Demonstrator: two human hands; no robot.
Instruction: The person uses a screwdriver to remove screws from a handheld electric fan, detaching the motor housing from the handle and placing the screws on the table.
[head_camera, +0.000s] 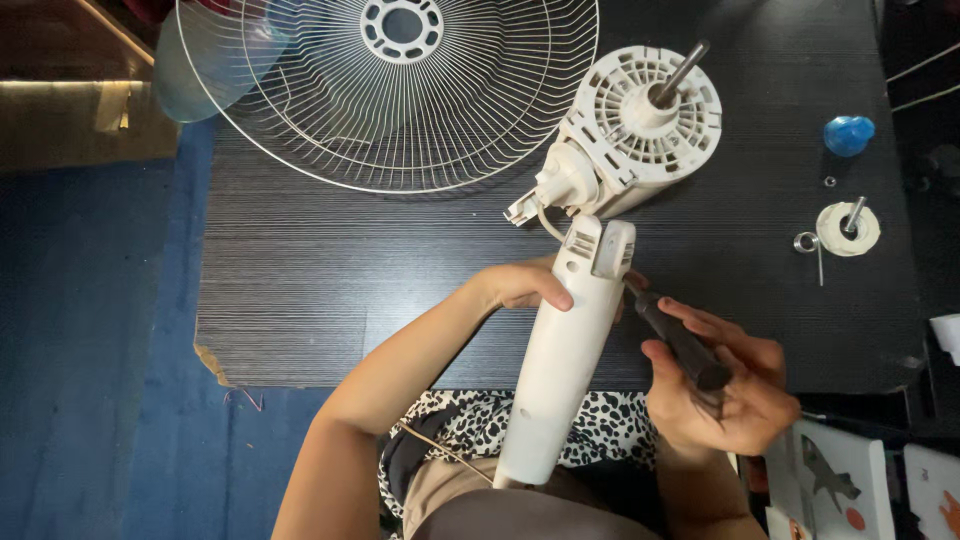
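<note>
At the near edge of the dark table (300, 300), I steady the white fan neck (560, 370) with my left hand (520, 285), fingers curled around its upper end just below the hinge, while its lower end rests against my lap. My right hand (725, 385) is closed around the black handle of a screwdriver (680, 340), whose tip meets the right side of the neck near the joint. Above the joint, the motor housing (635, 135) lies on the table, its metal shaft (680, 72) pointing up and away (a thin cable links housing and neck).

As I judge it, the tip could slip off and skid toward my left fingers, since they grip close beside it; and a freed screw could roll off the table edge, which lies right under the work. The neck is propped, not clamped, so a hard twist might turn it in my grasp.

No real container is here: a small white cap (848, 228) to the right holds an upright pin, with a metal ring (806, 241) beside it and a blue plastic nut (849, 134) further back. The wire fan guard (390, 90) lies at the far left, over a translucent blade.
</note>
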